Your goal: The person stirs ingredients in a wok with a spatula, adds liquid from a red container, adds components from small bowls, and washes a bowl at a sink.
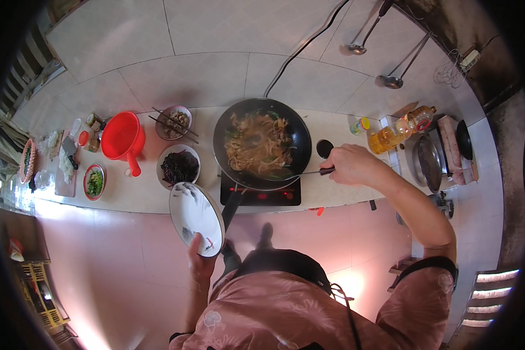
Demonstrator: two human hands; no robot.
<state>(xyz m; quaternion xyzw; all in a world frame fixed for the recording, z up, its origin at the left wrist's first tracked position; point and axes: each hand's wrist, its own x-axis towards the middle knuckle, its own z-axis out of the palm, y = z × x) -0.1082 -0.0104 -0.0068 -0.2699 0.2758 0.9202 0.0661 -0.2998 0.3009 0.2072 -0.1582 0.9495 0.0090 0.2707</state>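
Observation:
My left hand (201,260) grips the rim of a white oval plate (197,218) with a dark painted pattern and a small red mark. The plate is tilted, its face bare, in front of the counter edge. In my right hand (352,165) is the dark handle of a metal cooking utensil (308,173), whose head is hidden in the food. A black wok (304,135) holds sliced, brownish food (258,144) in liquid, with green pieces among it. It stands on an induction cooker (262,197) with red lights. The wok's handle (234,205) points toward me, partly behind the plate.
Left of the wok are a bowl of dark food (179,167), a bowl with chopsticks (173,122), a red plastic ladle (121,136), chopped greens (95,183) and a cleaver (69,151). An oil bottle (389,135) and metal basin (429,164) stand right. Ladles (389,82) hang on the wall.

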